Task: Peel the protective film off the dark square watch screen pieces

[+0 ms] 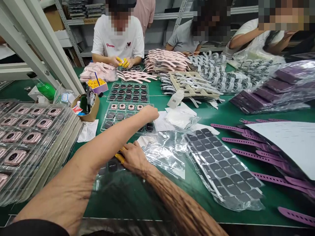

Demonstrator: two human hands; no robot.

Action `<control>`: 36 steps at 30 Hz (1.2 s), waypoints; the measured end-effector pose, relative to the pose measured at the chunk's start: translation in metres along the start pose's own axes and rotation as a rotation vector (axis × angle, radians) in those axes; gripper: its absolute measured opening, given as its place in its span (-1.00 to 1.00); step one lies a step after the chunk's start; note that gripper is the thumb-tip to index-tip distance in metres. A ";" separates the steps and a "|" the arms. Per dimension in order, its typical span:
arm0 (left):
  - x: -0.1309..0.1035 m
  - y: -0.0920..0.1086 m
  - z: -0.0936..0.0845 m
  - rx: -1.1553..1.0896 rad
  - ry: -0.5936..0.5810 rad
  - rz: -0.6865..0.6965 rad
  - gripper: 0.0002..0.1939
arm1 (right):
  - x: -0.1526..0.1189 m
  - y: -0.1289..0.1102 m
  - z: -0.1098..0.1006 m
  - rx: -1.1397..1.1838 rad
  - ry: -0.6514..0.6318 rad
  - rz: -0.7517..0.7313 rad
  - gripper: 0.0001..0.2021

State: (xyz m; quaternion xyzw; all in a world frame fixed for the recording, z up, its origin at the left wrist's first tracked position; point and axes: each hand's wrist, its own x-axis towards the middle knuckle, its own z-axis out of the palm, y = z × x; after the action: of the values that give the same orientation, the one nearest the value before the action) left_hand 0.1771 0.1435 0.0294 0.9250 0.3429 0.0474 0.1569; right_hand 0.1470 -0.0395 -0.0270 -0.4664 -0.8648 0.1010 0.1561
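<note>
My left hand (150, 113) reaches across my right hand and is over the near clear tray (120, 116), its wrist bent and its fingers hidden from view. In that tray, pink square watch cases form the back row, with dark square pieces in front. Lower down, my right hand (134, 156) wears yellow finger cots (120, 158). Its fingers are bent inward beside a sheet with dark square pieces (113, 165), partly covered by the hand and forearm; whatever they grip is hidden. Crumpled clear film (164, 150) lies right of this hand.
Stacked trays of pink watch cases (31, 137) stand at left. Sheets of dark square stickers (221, 160) and purple straps (258, 155) lie at right. A cardboard box (92, 108) and another dark-piece tray (129, 92) are farther back. Co-workers sit opposite (118, 39).
</note>
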 end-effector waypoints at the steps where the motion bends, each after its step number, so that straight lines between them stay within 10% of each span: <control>1: 0.002 0.002 0.002 0.002 -0.007 0.003 -0.80 | 0.000 0.000 0.000 0.014 0.008 -0.002 -0.84; 6: -0.021 -0.009 -0.008 -0.024 0.017 0.003 -0.86 | -0.005 -0.002 -0.006 0.369 0.131 -0.079 -0.83; 10: -0.091 -0.017 -0.005 -0.170 0.283 -0.055 -0.72 | -0.015 -0.003 -0.020 0.520 0.519 0.011 -0.80; 12: -0.138 -0.016 0.004 -0.648 0.537 -0.163 -0.77 | -0.016 0.002 -0.033 0.523 0.739 0.138 -0.83; 14: -0.182 -0.012 0.013 -1.094 0.515 -0.264 -0.77 | -0.013 0.014 -0.045 0.547 0.829 0.211 -0.82; 20: -0.232 -0.005 0.016 -1.506 0.157 -0.420 -0.53 | -0.007 0.046 -0.051 0.597 0.344 -0.140 -0.75; 27: -0.233 -0.009 0.021 -1.681 -0.019 -0.474 -0.38 | -0.011 0.040 -0.042 0.485 0.366 -0.245 -0.66; 33: -0.238 -0.005 0.018 -1.753 -0.087 -0.440 -0.44 | -0.014 0.028 -0.052 0.830 0.347 0.002 -0.94; 36: -0.234 -0.006 0.018 -1.702 0.127 -0.438 -0.44 | -0.021 0.041 -0.066 1.061 0.201 0.229 -0.78</control>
State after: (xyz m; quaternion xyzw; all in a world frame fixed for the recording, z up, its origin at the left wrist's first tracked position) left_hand -0.0013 -0.0089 0.0149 0.4033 0.3688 0.3071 0.7791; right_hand 0.2134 -0.0330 0.0180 -0.4221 -0.6199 0.4943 0.4395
